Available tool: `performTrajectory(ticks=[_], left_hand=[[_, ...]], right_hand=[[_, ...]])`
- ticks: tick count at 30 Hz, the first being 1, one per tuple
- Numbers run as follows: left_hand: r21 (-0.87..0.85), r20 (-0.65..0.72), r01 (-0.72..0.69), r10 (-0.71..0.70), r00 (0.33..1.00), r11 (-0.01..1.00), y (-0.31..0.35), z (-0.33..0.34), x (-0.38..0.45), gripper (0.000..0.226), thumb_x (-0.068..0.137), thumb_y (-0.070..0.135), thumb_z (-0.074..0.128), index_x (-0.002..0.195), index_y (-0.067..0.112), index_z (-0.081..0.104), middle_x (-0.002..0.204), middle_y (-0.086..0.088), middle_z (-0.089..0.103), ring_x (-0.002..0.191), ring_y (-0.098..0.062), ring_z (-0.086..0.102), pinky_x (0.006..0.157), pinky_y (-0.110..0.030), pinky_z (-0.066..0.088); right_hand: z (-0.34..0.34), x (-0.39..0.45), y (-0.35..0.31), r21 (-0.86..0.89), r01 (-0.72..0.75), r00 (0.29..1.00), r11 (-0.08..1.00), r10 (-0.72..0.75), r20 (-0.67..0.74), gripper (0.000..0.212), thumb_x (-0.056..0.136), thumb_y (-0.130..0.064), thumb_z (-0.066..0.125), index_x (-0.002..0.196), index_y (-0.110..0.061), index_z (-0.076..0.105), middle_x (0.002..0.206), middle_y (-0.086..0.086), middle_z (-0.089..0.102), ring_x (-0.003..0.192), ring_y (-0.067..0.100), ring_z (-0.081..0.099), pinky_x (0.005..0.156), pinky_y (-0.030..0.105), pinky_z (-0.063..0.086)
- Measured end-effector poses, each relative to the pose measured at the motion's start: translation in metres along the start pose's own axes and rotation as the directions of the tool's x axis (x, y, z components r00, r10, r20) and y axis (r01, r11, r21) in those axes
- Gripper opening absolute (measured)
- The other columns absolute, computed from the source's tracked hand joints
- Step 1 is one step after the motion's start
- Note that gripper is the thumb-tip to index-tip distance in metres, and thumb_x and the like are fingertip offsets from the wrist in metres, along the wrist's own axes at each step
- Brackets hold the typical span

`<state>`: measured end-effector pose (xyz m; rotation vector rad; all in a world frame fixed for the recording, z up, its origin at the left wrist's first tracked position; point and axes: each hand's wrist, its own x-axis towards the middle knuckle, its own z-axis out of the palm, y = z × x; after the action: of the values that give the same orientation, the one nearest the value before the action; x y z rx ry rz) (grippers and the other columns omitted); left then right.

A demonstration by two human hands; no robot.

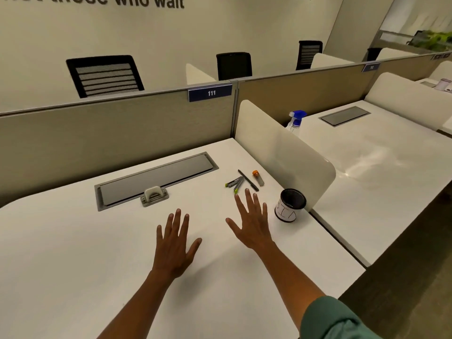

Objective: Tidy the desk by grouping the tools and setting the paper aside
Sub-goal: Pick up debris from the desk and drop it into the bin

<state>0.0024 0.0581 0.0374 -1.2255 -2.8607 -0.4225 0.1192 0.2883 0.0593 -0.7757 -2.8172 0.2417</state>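
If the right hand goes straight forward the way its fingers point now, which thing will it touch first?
Most likely the grey stapler with green tips, just beyond the right hand. The black pen lies close beside it, so depth makes this uncertain. The hand is open and flat, holding nothing.

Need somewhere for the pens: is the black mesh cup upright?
Upright: the mesh cup stands on its base, its open rim facing up.

Wall lettering, dark, at 12 o'clock: partly cropped, reads "those who wait".
Blue plate on the partition top edge: white "111".
Second blue plate, at 2 o'clock on the partition: number too small to read.
Black mesh cup: white label, handwritten marks, not legible.
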Motion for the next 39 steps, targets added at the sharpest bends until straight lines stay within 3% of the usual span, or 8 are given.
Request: performTrajectory(ticks=[5,12,17,22,27,32,39], left_hand=[[-0.014,-0.015,0.081,-0.081,0.997,0.997,-0.040,-0.017,-0.029,0.080,0.093,0.068,0.017,0.155,0.017,0.015,0.164,-0.007,0.003,0.150,-0.028,0.004,0.116,-0.058,0.016],[0.002,-0.026,0.222,-0.222,0.975,0.975,-0.106,-0.034,-0.085,0.081,0.093,0.068,0.014,0.154,0.016,0.018,0.164,-0.008,0.006,0.150,-0.028,0.007,0.114,-0.058,0.019],[-0.006,-0.029,0.303,-0.303,0.952,0.953,-0.146,-0.036,-0.125,0.081,0.093,0.068,0.013,0.154,0.015,0.021,0.163,-0.009,0.010,0.149,-0.030,0.012,0.112,-0.060,0.024],[-0.013,-0.016,0.352,-0.352,0.936,0.936,-0.171,-0.027,-0.157,0.081,0.093,0.068,0.013,0.154,0.016,0.021,0.163,-0.008,0.009,0.150,-0.029,0.012,0.112,-0.060,0.023],[-0.032,0.019,0.380,-0.379,0.925,0.924,-0.185,-0.012,-0.184,0.081,0.092,0.068,0.013,0.154,0.017,0.019,0.164,-0.006,0.006,0.151,-0.025,0.007,0.115,-0.058,0.018],[-0.053,0.050,0.391,-0.389,0.920,0.919,-0.194,0.002,-0.207,0.081,0.092,0.069,0.012,0.154,0.017,0.021,0.163,-0.006,0.009,0.150,-0.024,0.010,0.116,-0.057,0.017],[-0.007,0.066,0.383,-0.381,0.922,0.924,-0.199,0.011,-0.215,0.079,0.092,0.067,0.019,0.153,0.017,0.024,0.163,-0.007,0.010,0.150,-0.023,0.010,0.117,-0.051,0.007]], right_hand=[[0.010,-0.005,-0.055,0.052,0.073,0.995,0.996,-0.076,0.059,0.079,0.087,-0.072,0.020,0.153,-0.033,-0.001,0.162,0.003,-0.009,0.149,0.027,-0.004,0.117,0.053,0.004],[0.035,-0.018,-0.132,0.137,0.167,0.972,0.977,-0.186,0.144,0.077,0.088,-0.066,0.029,0.153,-0.026,0.013,0.161,0.007,0.015,0.144,0.029,0.023,0.114,0.049,0.023],[0.056,-0.033,-0.178,0.185,0.216,0.942,0.959,-0.255,0.220,0.071,0.095,-0.050,0.045,0.153,-0.021,0.016,0.157,0.006,0.026,0.143,0.023,0.025,0.113,0.038,0.024],[0.082,-0.056,-0.209,0.223,0.270,0.903,0.937,-0.327,0.278,0.054,0.098,-0.034,0.045,0.147,-0.016,0.032,0.147,0.004,0.039,0.134,0.021,0.035,0.108,0.031,0.030],[0.100,-0.082,-0.236,0.351,0.273,0.880,0.896,-0.380,0.286,0.036,0.095,-0.022,0.053,0.129,-0.011,0.055,0.128,0.004,0.053,0.120,0.021,0.046,0.094,0.026,0.038],[0.111,-0.103,-0.261,0.413,0.295,0.840,0.862,-0.440,0.319,0.028,0.092,-0.024,0.059,0.115,-0.008,0.064,0.115,0.004,0.055,0.109,0.021,0.049,0.088,0.030,0.043],[0.115,-0.113,-0.267,0.446,0.166,0.888,0.879,-0.330,0.320,0.025,0.088,-0.026,0.067,0.108,-0.011,0.069,0.106,0.000,0.058,0.103,0.015,0.049,0.081,0.022,0.038]])
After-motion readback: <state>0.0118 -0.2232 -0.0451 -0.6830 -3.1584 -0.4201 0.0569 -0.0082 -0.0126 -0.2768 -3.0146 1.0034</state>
